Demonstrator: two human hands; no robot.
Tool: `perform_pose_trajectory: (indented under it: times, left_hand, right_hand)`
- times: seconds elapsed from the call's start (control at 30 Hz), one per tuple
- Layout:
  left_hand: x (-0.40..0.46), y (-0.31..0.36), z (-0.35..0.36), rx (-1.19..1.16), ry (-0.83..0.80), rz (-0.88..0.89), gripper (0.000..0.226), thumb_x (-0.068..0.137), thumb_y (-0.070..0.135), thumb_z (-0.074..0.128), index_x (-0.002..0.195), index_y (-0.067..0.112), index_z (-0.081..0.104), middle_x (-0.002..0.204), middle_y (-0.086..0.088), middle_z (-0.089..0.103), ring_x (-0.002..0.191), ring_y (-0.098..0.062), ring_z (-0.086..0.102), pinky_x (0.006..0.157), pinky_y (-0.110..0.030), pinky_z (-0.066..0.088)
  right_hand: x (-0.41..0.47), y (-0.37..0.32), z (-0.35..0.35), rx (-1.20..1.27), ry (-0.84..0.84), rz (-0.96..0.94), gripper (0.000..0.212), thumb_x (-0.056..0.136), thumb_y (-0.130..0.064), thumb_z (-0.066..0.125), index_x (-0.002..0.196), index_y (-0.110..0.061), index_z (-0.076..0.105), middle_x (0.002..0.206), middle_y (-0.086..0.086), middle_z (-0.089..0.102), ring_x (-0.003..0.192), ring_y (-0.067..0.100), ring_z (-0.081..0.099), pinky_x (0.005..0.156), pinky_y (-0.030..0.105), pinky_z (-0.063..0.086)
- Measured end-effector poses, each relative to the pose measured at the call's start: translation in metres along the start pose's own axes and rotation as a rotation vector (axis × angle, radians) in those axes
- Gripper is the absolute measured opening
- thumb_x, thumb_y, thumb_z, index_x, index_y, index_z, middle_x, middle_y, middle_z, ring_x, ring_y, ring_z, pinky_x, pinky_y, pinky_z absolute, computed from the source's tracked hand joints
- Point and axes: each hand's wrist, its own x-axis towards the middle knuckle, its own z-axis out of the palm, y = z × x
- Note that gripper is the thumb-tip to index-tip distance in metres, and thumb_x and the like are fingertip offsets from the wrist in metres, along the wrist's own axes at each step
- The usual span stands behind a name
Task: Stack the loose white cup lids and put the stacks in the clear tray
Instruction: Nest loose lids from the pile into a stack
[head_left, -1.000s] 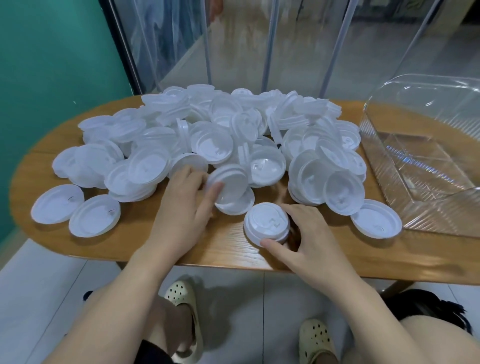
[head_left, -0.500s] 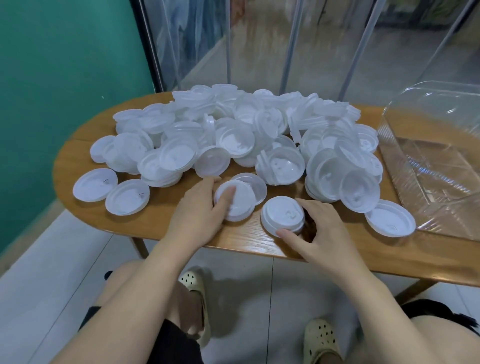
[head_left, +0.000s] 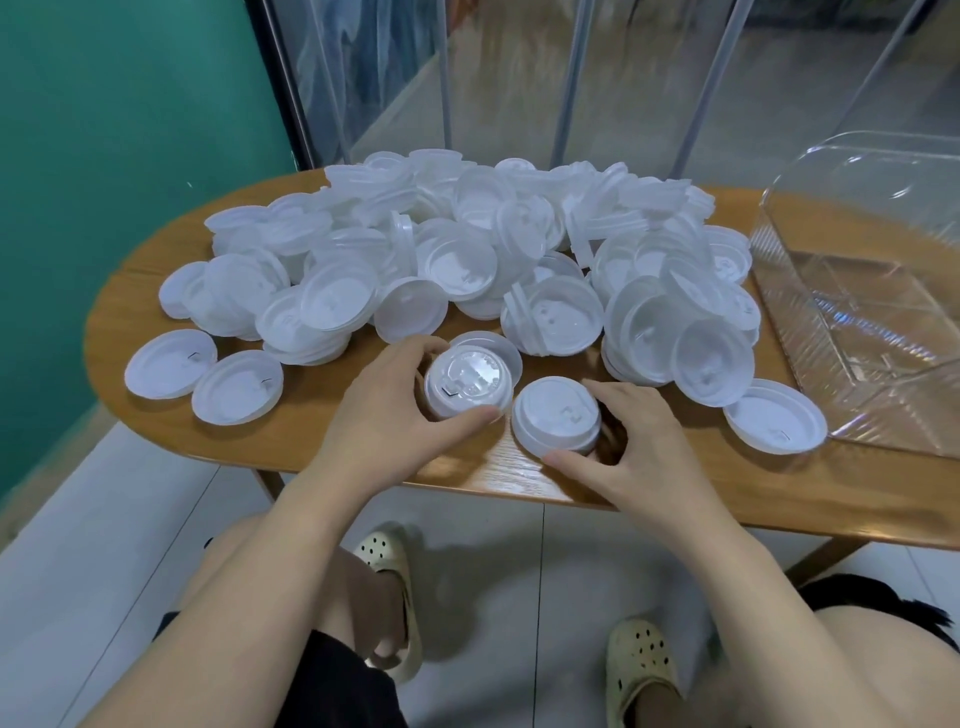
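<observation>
Two grips in play: your left hand (head_left: 387, 415) pinches a lid (head_left: 467, 382) by its rim at frame centre, your right hand (head_left: 641, 441) cups the short stack (head_left: 558, 418) just right of it on the surface (head_left: 156, 306). Set the lid same way up, square over the stack, press until it nests. Loose pile (head_left: 467, 260) sits above; clear tray (head_left: 862, 312), far right, shows no stacks.

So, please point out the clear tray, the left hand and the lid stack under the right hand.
clear tray (head_left: 852, 291), head view, bare floor.
left hand (head_left: 395, 415), head view, back.
lid stack (head_left: 556, 415), head view, top.
</observation>
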Motion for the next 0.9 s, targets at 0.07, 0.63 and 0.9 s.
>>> perform_pose_trajectory:
  times: [0.07,0.63,0.9]
  left_hand:
    - [-0.002,0.006,0.002,-0.081,-0.013,0.058,0.06,0.071,0.06,0.086,0.123,0.043,0.059,0.112,0.026,0.062,0.103,0.002,0.058,0.081,-0.018,0.047]
    - [0.006,0.019,0.051,0.146,-0.107,0.228,0.074,0.074,0.085,0.057,0.13,0.037,0.061,0.124,0.022,0.058,0.127,-0.004,0.043,0.105,-0.024,0.021]
    - [0.007,0.018,0.048,0.104,-0.117,0.188,0.081,0.068,0.088,0.054,0.131,0.038,0.064,0.129,0.022,0.05,0.133,-0.004,0.035,0.107,-0.014,0.008]
  right_hand:
    - [0.0,0.0,0.001,-0.013,0.0,0.0,0.088,0.072,-0.055,0.088,0.147,-0.025,0.054,0.132,-0.021,0.045,0.131,0.0,0.037,0.11,0.021,0.029]
    - [-0.001,0.0,0.003,0.091,-0.007,0.052,0.099,0.069,-0.059,0.089,0.153,-0.032,0.043,0.132,-0.026,0.049,0.131,0.001,0.046,0.113,0.039,0.045]
    - [-0.001,0.002,0.004,0.072,0.019,-0.007,0.087,0.067,-0.054,0.091,0.143,-0.029,0.057,0.122,-0.031,0.051,0.124,0.001,0.048,0.106,0.024,0.041]
